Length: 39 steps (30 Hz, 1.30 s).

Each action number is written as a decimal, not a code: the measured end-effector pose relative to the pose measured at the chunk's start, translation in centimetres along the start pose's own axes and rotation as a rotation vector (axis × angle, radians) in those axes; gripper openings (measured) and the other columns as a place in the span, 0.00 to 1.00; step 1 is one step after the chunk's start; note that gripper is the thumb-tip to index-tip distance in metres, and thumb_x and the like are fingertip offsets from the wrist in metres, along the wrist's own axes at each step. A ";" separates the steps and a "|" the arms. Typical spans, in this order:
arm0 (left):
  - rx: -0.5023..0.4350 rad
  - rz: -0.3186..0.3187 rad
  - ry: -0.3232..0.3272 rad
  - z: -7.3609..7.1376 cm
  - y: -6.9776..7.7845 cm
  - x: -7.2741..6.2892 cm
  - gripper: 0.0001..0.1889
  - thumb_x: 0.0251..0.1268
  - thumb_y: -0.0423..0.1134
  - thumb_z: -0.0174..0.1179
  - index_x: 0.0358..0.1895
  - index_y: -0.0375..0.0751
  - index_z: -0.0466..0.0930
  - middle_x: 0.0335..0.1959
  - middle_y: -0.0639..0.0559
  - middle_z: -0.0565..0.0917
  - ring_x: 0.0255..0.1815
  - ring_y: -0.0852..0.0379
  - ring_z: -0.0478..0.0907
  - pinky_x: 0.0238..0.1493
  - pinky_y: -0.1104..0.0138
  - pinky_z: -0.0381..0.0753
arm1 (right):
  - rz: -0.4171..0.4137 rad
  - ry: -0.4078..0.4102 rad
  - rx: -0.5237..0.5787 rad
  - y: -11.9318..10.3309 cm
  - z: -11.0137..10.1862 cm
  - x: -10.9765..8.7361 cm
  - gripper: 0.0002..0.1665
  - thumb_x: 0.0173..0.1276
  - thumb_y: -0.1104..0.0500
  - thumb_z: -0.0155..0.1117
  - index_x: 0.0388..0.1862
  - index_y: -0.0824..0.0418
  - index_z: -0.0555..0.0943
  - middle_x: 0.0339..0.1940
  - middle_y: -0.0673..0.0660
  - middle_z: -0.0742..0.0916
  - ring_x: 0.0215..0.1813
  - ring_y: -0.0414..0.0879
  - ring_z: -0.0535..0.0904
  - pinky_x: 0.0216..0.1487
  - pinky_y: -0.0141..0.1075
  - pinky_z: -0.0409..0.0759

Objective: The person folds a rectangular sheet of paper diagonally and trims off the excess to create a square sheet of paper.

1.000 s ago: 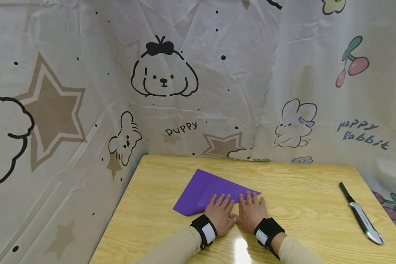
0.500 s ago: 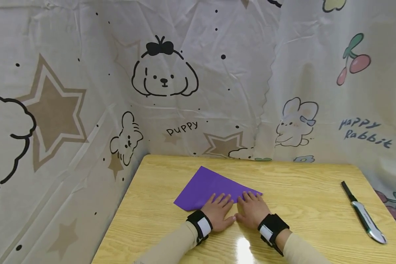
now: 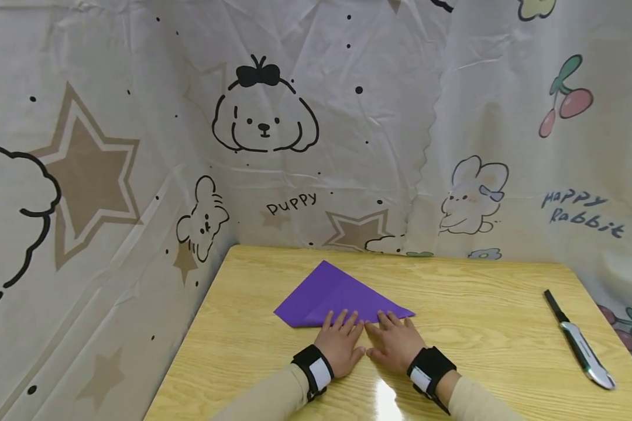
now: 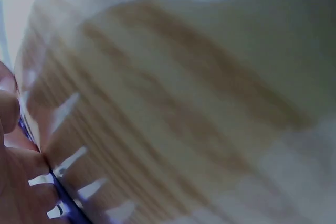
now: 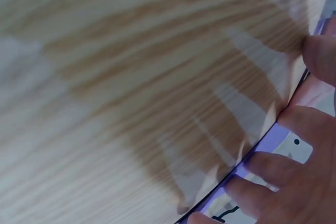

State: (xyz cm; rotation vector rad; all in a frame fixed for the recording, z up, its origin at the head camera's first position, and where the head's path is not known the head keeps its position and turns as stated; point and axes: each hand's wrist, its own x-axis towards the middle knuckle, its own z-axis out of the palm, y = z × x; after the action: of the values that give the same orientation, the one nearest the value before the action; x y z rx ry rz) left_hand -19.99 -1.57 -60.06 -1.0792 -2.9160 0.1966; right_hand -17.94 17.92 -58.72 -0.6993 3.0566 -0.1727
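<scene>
A folded sheet of purple paper lies on the wooden table, one corner pointing to the back and a narrow tip at the right. My left hand rests palm down with spread, straight fingertips on the paper's front edge. Beside it my right hand lies the same way, its fingertips on that edge near the right tip. The thumbs point toward each other, slightly apart. In the right wrist view, fingers touch along the purple edge; the left wrist view shows the left fingers at it too.
A utility knife with a dark blade and grey-green handle lies at the table's right side. Behind and to the left hangs a pale curtain printed with cartoon animals and stars.
The paper has turned a little counterclockwise, its left end moving back and its front edge now lying more level. Both hands have shifted slightly left along that edge, fingers still flat.
</scene>
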 end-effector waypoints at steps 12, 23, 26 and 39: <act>-0.206 0.104 -0.059 -0.4 -2.1 0.4 0.28 0.77 0.50 0.42 0.75 0.45 0.60 0.76 0.48 0.59 0.76 0.46 0.54 0.71 0.45 0.55 | -0.129 0.049 0.076 -0.1 0.5 1.1 0.39 0.66 0.43 0.62 0.66 0.68 0.73 0.67 0.66 0.75 0.68 0.66 0.67 0.65 0.60 0.66; -0.272 0.119 -0.033 -0.2 -3.1 1.0 0.26 0.77 0.47 0.43 0.73 0.43 0.62 0.75 0.45 0.61 0.76 0.46 0.53 0.71 0.45 0.55 | -0.092 0.024 0.109 -0.2 0.3 2.2 0.38 0.65 0.41 0.63 0.66 0.63 0.74 0.68 0.64 0.74 0.68 0.67 0.66 0.62 0.66 0.63; -0.272 0.123 -0.016 0.0 -3.3 1.2 0.25 0.76 0.47 0.44 0.71 0.42 0.64 0.74 0.44 0.62 0.75 0.46 0.55 0.71 0.45 0.56 | -0.097 0.030 0.115 0.1 0.6 2.4 0.37 0.65 0.41 0.63 0.66 0.61 0.75 0.67 0.64 0.74 0.68 0.67 0.66 0.62 0.67 0.63; -0.244 0.083 -0.003 -0.6 -3.4 1.9 0.26 0.76 0.50 0.44 0.70 0.41 0.67 0.73 0.46 0.64 0.74 0.45 0.58 0.71 0.46 0.56 | -0.096 0.025 0.090 0.8 1.0 3.4 0.36 0.66 0.40 0.61 0.67 0.58 0.75 0.68 0.63 0.74 0.70 0.65 0.65 0.63 0.65 0.63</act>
State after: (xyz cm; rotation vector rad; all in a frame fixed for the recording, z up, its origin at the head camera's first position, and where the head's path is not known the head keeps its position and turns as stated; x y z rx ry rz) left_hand -23.56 -2.79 -59.05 -1.2319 -2.9575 -0.1619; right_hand -21.36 17.03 -59.71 -0.8446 3.0175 -0.3200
